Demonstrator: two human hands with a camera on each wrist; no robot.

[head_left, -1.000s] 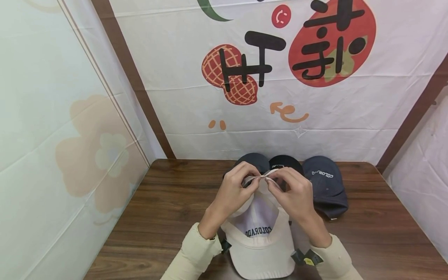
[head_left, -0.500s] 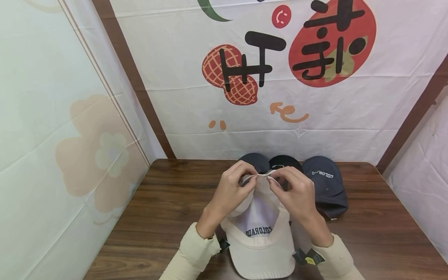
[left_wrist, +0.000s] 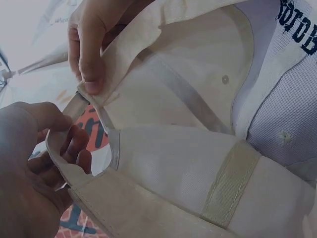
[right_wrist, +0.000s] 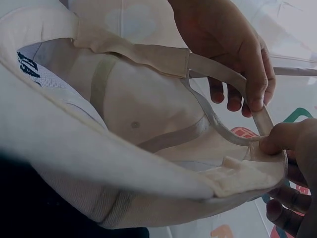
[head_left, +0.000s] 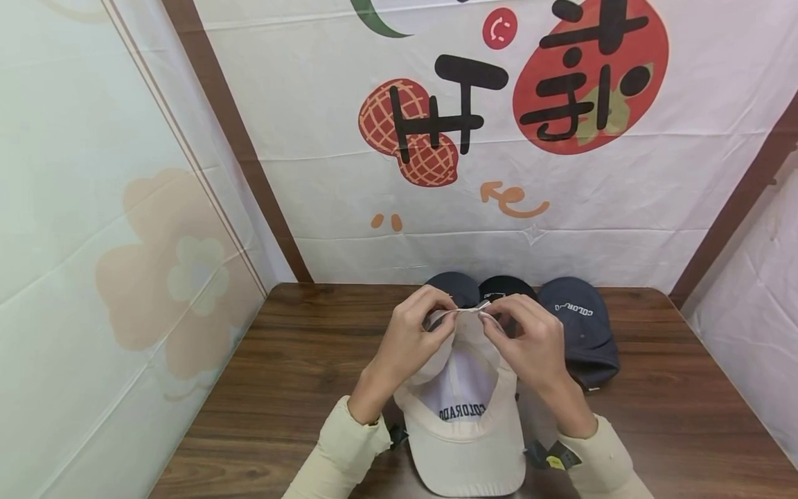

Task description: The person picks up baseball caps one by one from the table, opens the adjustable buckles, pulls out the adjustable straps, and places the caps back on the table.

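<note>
A cream baseball cap lies crown-down on the table, brim toward me, with COLORADO showing mirrored through the inside of its front panel. Its back strap runs between my two hands. My left hand pinches the strap between thumb and fingers. Opposite it, my right hand pinches the other back end of the cap, where the strap enters a fabric sleeve. In the left wrist view, a short length of strap spans the gap between the hands, beside the cap's rear opening.
Behind the hands stand a dark blue cap and a black cap, both partly covered. A navy COLORADO cap sits to their right. The brown wooden table ends at a printed cloth wall.
My hands have drawn slightly apart, left hand to the left and right hand to the right. More of the strap shows between them, while the cap's brim stays in place.
</note>
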